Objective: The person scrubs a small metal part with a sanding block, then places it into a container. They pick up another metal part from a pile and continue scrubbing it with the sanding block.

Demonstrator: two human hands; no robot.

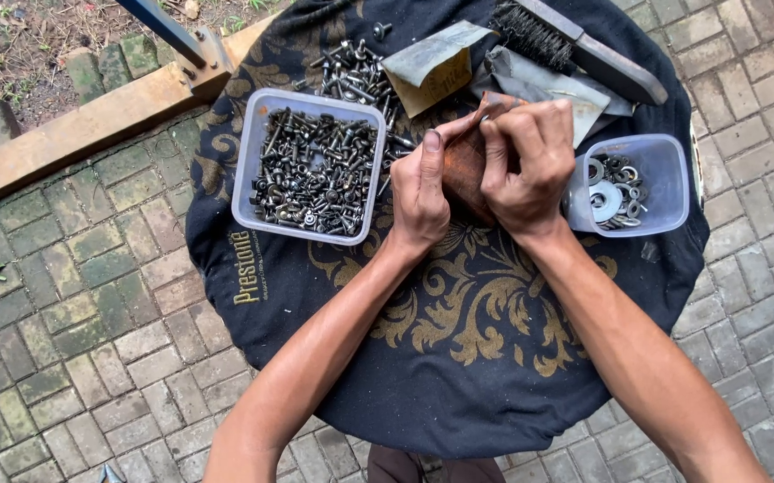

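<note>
Paving bricks [65, 304] all round, mossy on my left. A wooden beam [74, 130] runs diagonally at the far left with a dark metal bar [168, 29] bolted on, just off the edge of the round surface [458, 376]. The surface has a dark cloth with a gold pattern draped over it; the near half is bare cloth, so there's plenty of room toward me. The far half is crowded.

Far right: a wire brush [575, 45], bristles to the left and handle running out toward the rim. Under it are grey sheets of sandpaper [548, 85], with a folded yellowish piece [431, 67] beside them.

Left of my hands: a clear plastic tub [311, 165] packed with dark bolts and nuts, with a loose pile of bolts [351, 72] spilling behind it. The tub's edge is just beside my left wrist.

Right: a smaller clear tub [628, 183] with washers [610, 192], touching my right hand and close to the cloth's right edge.

My left hand [422, 192] and right hand [525, 165] meet between the two tubs, fingers of both pinched on a rust-brown scrap of sandpaper [465, 161], held just above the cloth. Left thumb lies along its left edge, right fingers curl over the top. Can't tell whether anything is wrapped inside it.
</note>
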